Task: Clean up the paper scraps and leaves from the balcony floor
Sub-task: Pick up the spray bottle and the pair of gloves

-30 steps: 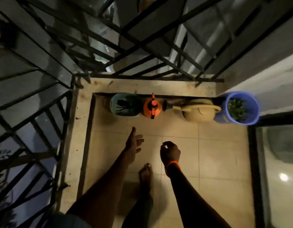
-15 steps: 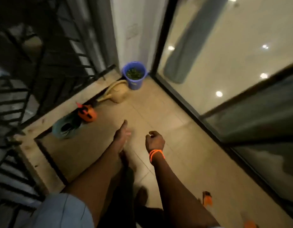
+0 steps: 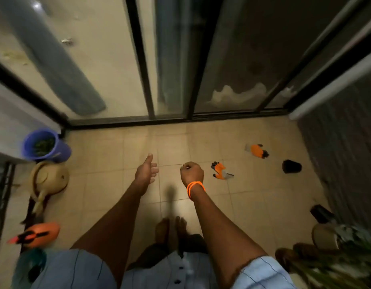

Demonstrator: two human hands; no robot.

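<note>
Head view | left hand (image 3: 146, 172) spread | right hand (image 3: 191, 173) fisted (pinching something pale)

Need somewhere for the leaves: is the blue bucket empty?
Not empty: the blue bucket stands upright with green leafy matter inside.

Dark green leaves (image 3: 42, 144) are lying heaped inside a blue bucket (image 3: 62, 152), filling its bottom in a loose, tangled layer. The bucket is standing upright at about ten o'clock in the view, tucked into the corner where the white wall is meeting the black door track. The balcony floor (image 3: 253, 205) is showing pale beige square tiles with thin dark joints, spreading from the door track down to six o'clock. Near the centre, a tiny pale paper scrap (image 3: 186, 166) is sitting pinched in the curled fingers (image 3: 183, 170) of the right hand (image 3: 191, 173); it is too small to tell its shape.
</note>
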